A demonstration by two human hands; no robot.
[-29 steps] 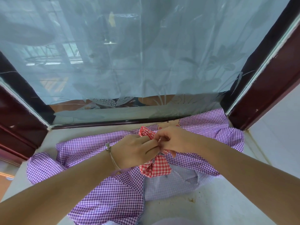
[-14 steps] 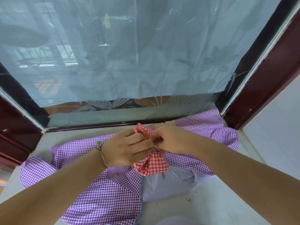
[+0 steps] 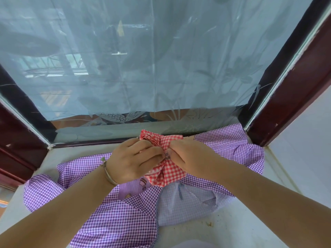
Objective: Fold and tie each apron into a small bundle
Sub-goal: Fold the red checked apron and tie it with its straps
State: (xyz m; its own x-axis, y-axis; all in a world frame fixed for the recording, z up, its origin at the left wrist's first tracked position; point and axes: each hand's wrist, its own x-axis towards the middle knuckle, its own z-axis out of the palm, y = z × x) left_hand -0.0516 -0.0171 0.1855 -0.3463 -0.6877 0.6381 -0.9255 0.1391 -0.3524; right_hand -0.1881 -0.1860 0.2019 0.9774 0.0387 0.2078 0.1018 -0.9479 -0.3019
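Note:
A small red-and-white checked apron bundle [image 3: 165, 171] is pinched at its waist between both hands, fanning out above and below them. My left hand [image 3: 133, 161], with a thin bracelet at the wrist, grips its left side. My right hand [image 3: 189, 156] grips the right side, fingertips at a thin tie around the middle. Under the bundle lies a purple checked apron [image 3: 114, 222], spread flat across the sill.
The work surface is a pale stone window sill [image 3: 238, 228]. A frosted glass pane [image 3: 143, 68] stands right behind the hands. Dark red window frames [image 3: 295, 90] close in both sides. A lighter lilac pocket panel [image 3: 189, 206] lies on the purple apron.
Both hands have lifted the red bundle slightly toward the glass, and more of its upper fan shows above the fingers. The grip stays at the middle.

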